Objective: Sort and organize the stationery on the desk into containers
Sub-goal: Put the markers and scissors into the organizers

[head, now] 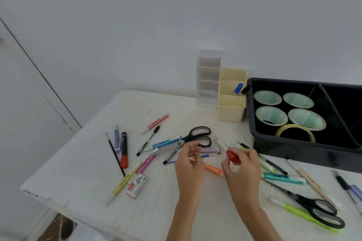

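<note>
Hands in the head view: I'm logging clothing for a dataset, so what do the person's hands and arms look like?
The left hand and right hand are bare: no gloves, rings, watch or bracelets show. Both forearms are uncovered down to the frame's bottom edge, with no sleeve in view. Blur hides finer detail.

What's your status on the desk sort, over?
Right hand pinching small red object; left hand hovering, grip unclear. Tape rolls in black tray. Pens, scissors loose on desk, nothing blocking yellow holder.
</note>
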Demonstrator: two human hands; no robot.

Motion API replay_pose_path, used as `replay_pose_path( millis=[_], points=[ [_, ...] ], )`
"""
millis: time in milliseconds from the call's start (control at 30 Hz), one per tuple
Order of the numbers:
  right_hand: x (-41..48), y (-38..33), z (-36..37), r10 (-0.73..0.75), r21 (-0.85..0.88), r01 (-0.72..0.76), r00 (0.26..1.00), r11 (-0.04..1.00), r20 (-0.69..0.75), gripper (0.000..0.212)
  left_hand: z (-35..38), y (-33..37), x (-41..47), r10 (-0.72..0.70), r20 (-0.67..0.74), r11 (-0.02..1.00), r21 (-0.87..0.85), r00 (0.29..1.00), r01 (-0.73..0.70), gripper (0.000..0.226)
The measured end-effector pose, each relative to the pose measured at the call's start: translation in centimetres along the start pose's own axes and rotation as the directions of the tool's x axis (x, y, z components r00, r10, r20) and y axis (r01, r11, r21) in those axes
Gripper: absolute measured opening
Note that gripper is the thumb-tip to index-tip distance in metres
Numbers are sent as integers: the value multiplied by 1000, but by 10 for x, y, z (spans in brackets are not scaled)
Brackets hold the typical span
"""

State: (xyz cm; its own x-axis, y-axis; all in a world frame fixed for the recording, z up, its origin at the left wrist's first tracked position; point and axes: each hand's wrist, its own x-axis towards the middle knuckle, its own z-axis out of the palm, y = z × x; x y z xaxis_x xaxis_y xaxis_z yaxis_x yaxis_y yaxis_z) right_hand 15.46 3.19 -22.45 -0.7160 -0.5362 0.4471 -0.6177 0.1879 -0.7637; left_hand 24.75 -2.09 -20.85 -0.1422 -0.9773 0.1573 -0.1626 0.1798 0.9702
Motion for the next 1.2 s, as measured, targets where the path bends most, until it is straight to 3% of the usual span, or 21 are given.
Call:
replay_pose_path(
  millis=[167, 300, 400, 500, 700, 867, 1000, 1200],
  points=[
    [1, -43, 6, -192, 192, 196, 981, 962, -39, 30, -40, -11, 18, 95, -244, 986, 160, 965, -56, 36],
    [-1, -68, 18, -253, 318, 232, 967, 919, 25, 28, -83, -37, 40, 168, -451, 912, 409, 877, 36, 27],
    [-8, -75, 32, -262, 363, 213, 961, 907, 88, 26, -108, -55, 51, 88, -451, 795, 569, 888, 210, 31],
    [-13, -75, 42, -286, 363, 224, 950, 905, 128, 29, -119, -62, 57, -56, -484, 737, 570, 873, 364, 36],
    [-6, -71, 45, -270, 382, 204, 954, 901, 127, 33, -126, -72, 69, 4, -558, 810, 488, 830, 325, 12],
    [8, -61, 41, -182, 384, 113, 972, 917, 148, 35, -122, -77, 80, -23, -544, 739, 555, 839, 381, 34],
    [19, -51, 35, -139, 365, 83, 982, 927, 130, 25, -110, -65, 86, 86, -592, 822, 496, 801, 278, 20],
    [54, -47, 21, -74, 414, 44, 996, 909, 58, 23, -72, 0, 99, 251, -527, 958, 254, 812, -131, 18]
  ],
)
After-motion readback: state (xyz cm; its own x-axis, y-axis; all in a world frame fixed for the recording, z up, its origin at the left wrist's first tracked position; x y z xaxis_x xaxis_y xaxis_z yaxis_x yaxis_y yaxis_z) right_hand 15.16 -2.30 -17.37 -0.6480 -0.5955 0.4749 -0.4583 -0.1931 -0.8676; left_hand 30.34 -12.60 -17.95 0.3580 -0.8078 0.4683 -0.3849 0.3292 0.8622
